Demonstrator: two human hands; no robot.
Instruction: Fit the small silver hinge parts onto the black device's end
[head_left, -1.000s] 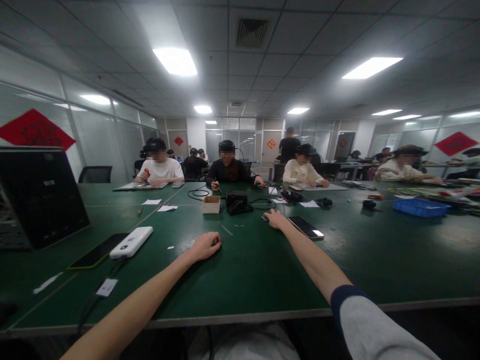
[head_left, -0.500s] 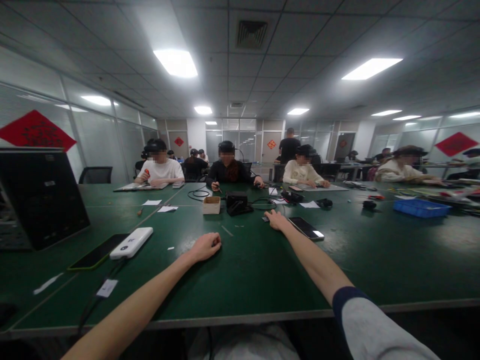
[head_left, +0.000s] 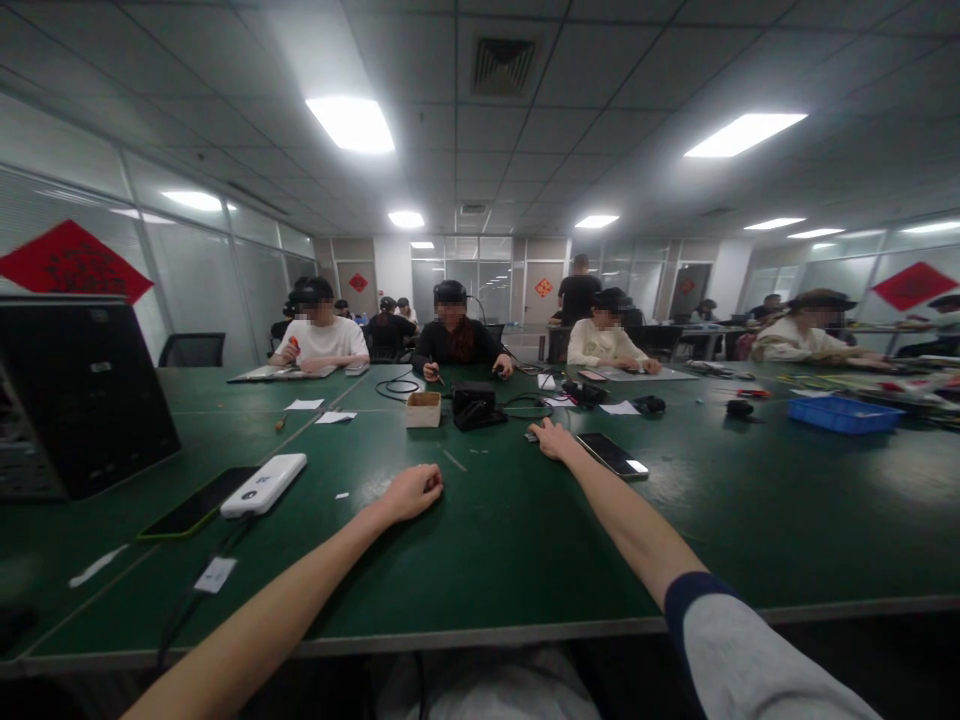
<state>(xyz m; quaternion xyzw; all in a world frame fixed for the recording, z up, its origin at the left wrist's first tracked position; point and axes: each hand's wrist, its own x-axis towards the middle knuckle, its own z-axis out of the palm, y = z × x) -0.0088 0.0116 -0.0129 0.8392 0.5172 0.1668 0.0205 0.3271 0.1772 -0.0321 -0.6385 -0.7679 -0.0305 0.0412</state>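
My left hand rests on the green table with its fingers curled in; whether anything is inside them I cannot make out. My right hand reaches farther out, lying on the table with its fingertips on a small dark item I cannot make out. A black phone lies just right of that hand. Beyond both hands stand a small cardboard box and a black device with cables.
A white power bank and a dark phone lie at the left, near a black monitor. A blue tray sits at the right. Several people work at the table's far side. Paper scraps lie about.
My hands have stayed put. The person in black across the table has drawn one hand in toward themselves.
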